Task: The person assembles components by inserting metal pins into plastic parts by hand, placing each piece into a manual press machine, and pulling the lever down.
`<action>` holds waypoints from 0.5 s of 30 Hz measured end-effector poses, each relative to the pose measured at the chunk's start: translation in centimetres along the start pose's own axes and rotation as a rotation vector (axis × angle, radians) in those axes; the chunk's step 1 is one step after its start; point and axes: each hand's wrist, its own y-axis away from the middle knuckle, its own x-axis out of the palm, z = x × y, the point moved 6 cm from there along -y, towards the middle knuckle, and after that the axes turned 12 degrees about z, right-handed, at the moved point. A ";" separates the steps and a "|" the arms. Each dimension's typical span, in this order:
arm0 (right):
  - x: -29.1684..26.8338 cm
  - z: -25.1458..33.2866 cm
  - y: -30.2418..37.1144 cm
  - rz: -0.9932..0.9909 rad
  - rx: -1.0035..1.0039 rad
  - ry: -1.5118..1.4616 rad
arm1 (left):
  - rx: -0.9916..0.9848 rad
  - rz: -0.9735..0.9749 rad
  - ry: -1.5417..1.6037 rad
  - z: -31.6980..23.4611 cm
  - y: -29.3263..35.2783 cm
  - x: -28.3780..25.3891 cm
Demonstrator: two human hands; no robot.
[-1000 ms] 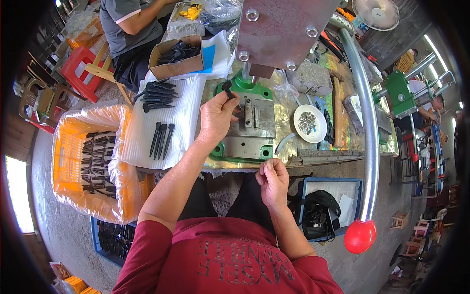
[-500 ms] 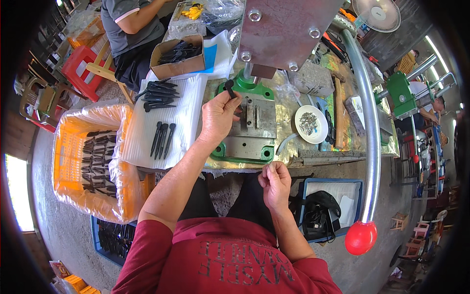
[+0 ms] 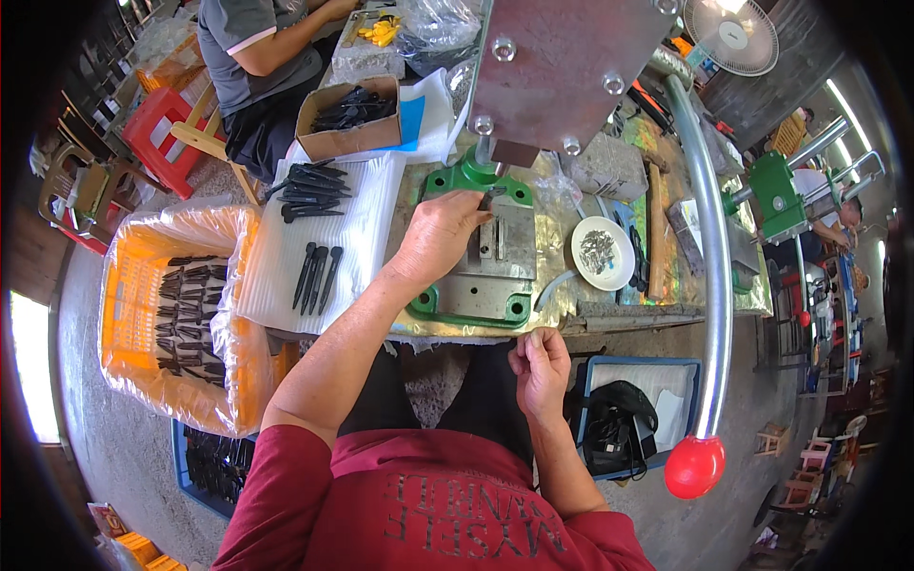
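Note:
My left hand (image 3: pixel 440 235) reaches over the metal fixture block (image 3: pixel 487 238) on the green press base (image 3: pixel 515 305). Its fingers close round a black tapered plastic piece (image 3: pixel 490 199), mostly hidden by the hand, at the fixture's far end. The press head (image 3: pixel 571 76) stands above. Just off the table's front edge is my right hand (image 3: pixel 543 369), its fingertips pinched together; whatever they hold is too small to make out. A white dish (image 3: pixel 620 276) of small metal parts sits right of the press. Several more black pieces (image 3: pixel 317 278) lie on white foam sheet to the left.
A long lever with a red ball knob (image 3: pixel 694 467) hangs at the right. On the left stand an orange crate (image 3: pixel 130 314) lined with plastic and a cardboard box (image 3: pixel 350 138) of black pieces. A hammer (image 3: pixel 655 228) lies beyond the dish. Another person (image 3: pixel 255 57) sits far left.
My left hand has moved right and lowered the black piece to the fixture's far end, turning over it. My right hand stays pinched, slightly lower in view. The view has shifted a little.

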 end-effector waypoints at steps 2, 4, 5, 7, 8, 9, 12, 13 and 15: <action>-0.5 1.0 0.1 -0.028 -0.047 0.024 | -0.065 0.033 0.054 0.4 -0.1 0.1; -1.0 2.3 0.1 -0.051 -0.122 0.055 | -0.107 0.069 0.108 0.9 0.0 0.3; -1.0 3.3 0.1 -0.062 -0.151 0.088 | -0.097 0.059 0.105 0.8 0.0 0.2; -0.8 5.8 0.1 -0.081 -0.242 0.175 | -0.050 0.056 0.073 0.4 0.1 0.1; -0.6 7.3 0.1 -0.080 -0.345 0.221 | -0.084 0.070 0.098 0.8 0.1 0.3; -0.7 8.7 0.3 -0.096 -0.403 0.254 | -0.074 0.059 0.096 0.8 0.1 0.3; 0.8 13.1 0.9 -0.071 -0.554 0.271 | -0.055 0.059 0.121 0.7 0.2 0.5; 1.4 14.6 1.3 -0.037 -0.643 0.321 | -0.053 0.052 0.119 0.6 0.2 0.3; 3.0 16.8 2.1 -0.005 -0.737 0.377 | -0.046 0.057 0.146 0.4 0.1 0.4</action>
